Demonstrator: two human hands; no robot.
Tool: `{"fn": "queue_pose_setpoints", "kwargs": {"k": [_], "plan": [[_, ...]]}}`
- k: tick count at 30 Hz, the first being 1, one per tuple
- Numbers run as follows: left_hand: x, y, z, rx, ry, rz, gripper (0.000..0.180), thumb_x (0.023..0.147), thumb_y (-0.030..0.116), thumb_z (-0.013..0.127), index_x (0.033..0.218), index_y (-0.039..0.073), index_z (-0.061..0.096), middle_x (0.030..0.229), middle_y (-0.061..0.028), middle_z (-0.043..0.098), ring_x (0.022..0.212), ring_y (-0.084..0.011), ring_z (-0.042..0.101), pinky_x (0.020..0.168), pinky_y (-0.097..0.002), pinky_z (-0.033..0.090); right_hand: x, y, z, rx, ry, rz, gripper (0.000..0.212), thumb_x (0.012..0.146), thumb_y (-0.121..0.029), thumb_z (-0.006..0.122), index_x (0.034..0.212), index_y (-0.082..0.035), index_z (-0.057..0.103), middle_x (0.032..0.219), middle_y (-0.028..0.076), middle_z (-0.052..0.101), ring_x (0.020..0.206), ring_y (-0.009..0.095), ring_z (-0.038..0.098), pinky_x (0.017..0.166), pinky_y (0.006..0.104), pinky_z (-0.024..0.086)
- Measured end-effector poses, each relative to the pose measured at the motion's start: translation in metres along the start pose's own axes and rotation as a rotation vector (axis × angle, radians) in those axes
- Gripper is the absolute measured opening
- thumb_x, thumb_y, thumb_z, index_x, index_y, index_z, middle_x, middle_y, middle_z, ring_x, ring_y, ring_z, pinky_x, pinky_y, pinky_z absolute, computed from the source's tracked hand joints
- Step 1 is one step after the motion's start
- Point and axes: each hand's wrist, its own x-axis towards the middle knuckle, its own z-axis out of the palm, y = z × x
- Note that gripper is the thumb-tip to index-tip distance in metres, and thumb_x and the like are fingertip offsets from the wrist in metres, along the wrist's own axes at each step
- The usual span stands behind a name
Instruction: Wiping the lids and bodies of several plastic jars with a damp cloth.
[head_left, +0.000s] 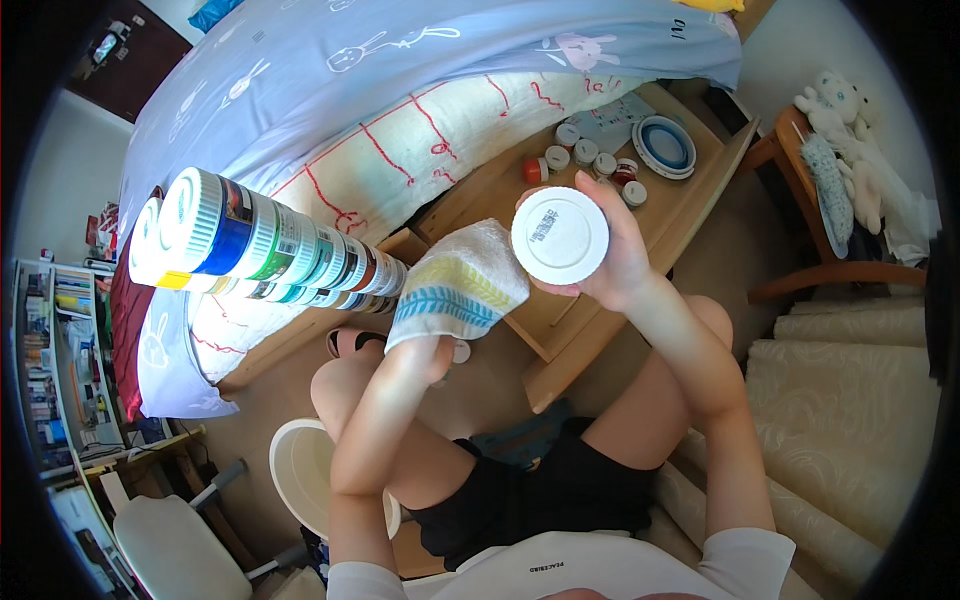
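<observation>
A round white container (560,236) is gripped in the right hand (622,248), with the fingers curled about its side and its flat white end turned up; it is held above the near part of an open wooden drawer (672,262). The left hand (437,358) is mostly covered by a white cloth (455,285) patterned with blue and yellow leaves, so how its fingers are closed cannot be told. The cloth is held just beside the container.

In the drawer, small white-lidded jars (586,152) are grouped near a round blue-and-white basin (664,147). The drawer is set below a bed, which is covered with a pale blue rabbit-print sheet (300,95); beneath it a white padded layer (400,150) with red stitching is exposed. To the left, tall columns of stacked jars (270,235) are seen. A pale bin (300,470) is placed on the brown floor (265,405), near a white-seated chair (180,545). At the right, plush toys (855,160) are propped on a wooden chair (800,185).
</observation>
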Motion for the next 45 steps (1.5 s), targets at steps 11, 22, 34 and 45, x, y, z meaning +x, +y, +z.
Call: {"fn": "queue_pose_setpoints", "kwargs": {"k": [11, 22, 34, 45], "plan": [[0.010, -0.040, -0.049, 2.138, -0.182, 0.680, 0.013, 0.076, 0.018, 0.050, 0.084, 0.014, 0.060, 0.082, -0.0051, 0.059, 0.079, -0.0194, 0.057, 0.067, -0.0320, 0.043, 0.018, 0.022, 0.005, 0.060, -0.371, -0.078, 0.052, 0.086, -0.046, 0.034, 0.105, 0.000, 0.048, 0.099, 0.010, 0.056, 0.091, 0.015, 0.056, 0.079, 0.0284, 0.045], [-0.016, -0.035, -0.036, 2.127, -0.875, 0.644, 0.017, 0.072, 0.018, 0.055, 0.088, 0.016, 0.061, 0.096, 0.0026, 0.056, 0.099, -0.0155, 0.049, 0.080, -0.0370, 0.039, 0.014, 0.018, 0.007, 0.140, -0.510, -0.073, 0.050, 0.087, -0.044, 0.034, 0.106, 0.001, 0.047, 0.098, 0.009, 0.056, 0.089, 0.015, 0.057, 0.078, 0.0282, 0.045], [-0.085, 0.047, 0.035, 1.968, -0.421, 0.421, 0.018, 0.077, 0.009, 0.055, 0.094, 0.005, 0.050, 0.080, -0.0055, 0.055, 0.071, -0.0173, 0.056, 0.058, -0.0276, 0.040, -0.009, 0.006, 0.026, -0.019, -0.361, -0.105, 0.056, 0.082, -0.050, 0.035, 0.101, 0.001, 0.047, 0.095, 0.015, 0.055, 0.086, 0.019, 0.056, 0.073, 0.0282, 0.045], [-0.065, 0.032, 0.003, 0.786, -0.386, 0.754, 0.106, 0.053, 0.013, 0.082, 0.134, 0.004, 0.014, 0.087, -0.0027, 0.048, 0.084, -0.0123, 0.048, 0.077, -0.0249, 0.036, -0.030, 0.017, 0.033, -0.049, -0.338, -0.231, 0.075, 0.069, -0.023, 0.071, 0.125, -0.012, 0.023, 0.121, 0.009, 0.037, 0.110, 0.021, 0.039, 0.092, 0.0374, 0.036]]}}
